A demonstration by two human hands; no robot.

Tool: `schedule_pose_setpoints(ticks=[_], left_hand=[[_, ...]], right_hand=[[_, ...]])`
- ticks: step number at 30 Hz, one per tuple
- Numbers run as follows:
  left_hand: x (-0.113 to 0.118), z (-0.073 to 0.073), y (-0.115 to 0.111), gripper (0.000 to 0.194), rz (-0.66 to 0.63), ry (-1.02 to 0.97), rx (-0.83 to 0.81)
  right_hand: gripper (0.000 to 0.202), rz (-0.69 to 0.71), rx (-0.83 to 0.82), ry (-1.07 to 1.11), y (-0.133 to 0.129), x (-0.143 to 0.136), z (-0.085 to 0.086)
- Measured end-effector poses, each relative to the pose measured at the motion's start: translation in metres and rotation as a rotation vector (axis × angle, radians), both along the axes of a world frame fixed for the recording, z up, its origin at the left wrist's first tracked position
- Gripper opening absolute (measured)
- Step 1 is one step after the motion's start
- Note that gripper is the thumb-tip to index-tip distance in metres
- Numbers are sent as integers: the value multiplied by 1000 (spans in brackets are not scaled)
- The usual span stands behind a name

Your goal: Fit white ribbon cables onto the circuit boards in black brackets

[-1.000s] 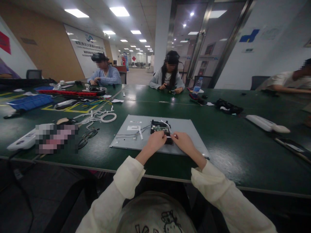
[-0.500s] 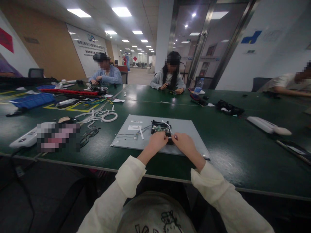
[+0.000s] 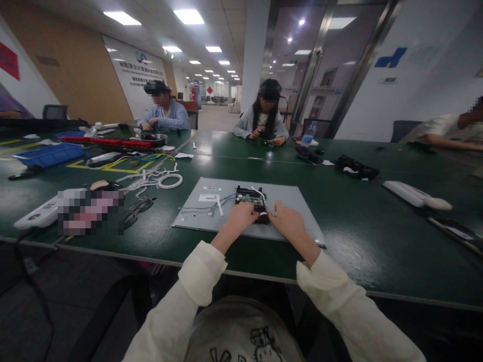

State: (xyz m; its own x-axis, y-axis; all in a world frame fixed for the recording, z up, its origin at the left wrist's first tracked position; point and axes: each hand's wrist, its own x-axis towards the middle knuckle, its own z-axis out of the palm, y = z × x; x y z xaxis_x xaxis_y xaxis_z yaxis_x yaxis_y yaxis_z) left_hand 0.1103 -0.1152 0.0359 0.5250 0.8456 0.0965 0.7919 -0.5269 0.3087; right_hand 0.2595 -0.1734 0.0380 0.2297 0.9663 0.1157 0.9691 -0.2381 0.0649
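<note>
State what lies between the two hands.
In the head view, the near end of the black circuit-board module lies between the left hand and right hand.

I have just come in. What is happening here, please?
The camera wearer's left hand is at the near left of a black unit, the right hand at its near right. The unit has an exposed circuit board and lies on a grey panel on the green table. What the fingers hold is too small to tell. A white ring lies left of the panel.
</note>
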Motion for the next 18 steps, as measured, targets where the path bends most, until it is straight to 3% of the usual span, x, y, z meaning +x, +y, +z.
schedule_pose_setpoints(ticks=[7, 11, 13, 15, 18], left_hand=[[-11, 3, -1, 19, 5, 43, 46], [-11, -1, -1, 21, 16, 78, 74], [-11, -2, -2, 23, 33, 105, 87], [-12, -1, -3, 24, 42, 114, 104], [-17, 7, 0, 22, 45, 88, 123]], right_hand=[[20, -3, -10, -31, -2, 2, -1], [20, 56, 78, 36, -2, 7, -2], [21, 191, 187, 137, -3, 7, -2], [27, 440, 274, 234, -4, 6, -2], [55, 810, 229, 259, -6, 0, -2]])
